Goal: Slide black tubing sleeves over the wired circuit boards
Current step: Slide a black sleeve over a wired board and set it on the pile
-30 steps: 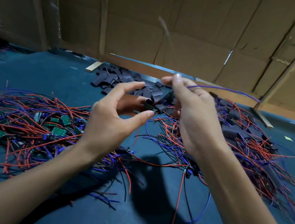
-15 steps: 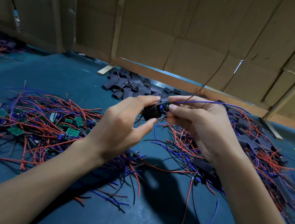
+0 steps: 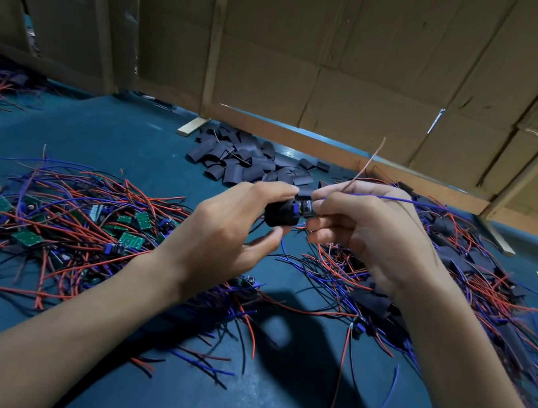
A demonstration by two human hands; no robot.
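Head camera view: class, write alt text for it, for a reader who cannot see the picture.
Two bare hands meet above a blue table: the left hand grips a black tubing sleeve while the right hand pinches a wired circuit board at its mouth. Piles of red and blue wired boards lie either side, loose sleeves behind.

A black tubing sleeve (image 3: 279,215) is held in the air at frame centre, its open end facing 3 o'clock, meeting a small wired circuit board (image 3: 305,206) whose blue wire (image 3: 386,198) trails toward 3 o'clock. Loose sleeves (image 3: 236,159) lie heaped at 12 o'clock. Bare green boards with red and blue wires (image 3: 85,223) lie tangled at 9 o'clock; sleeved ones (image 3: 473,267) at 3 o'clock.
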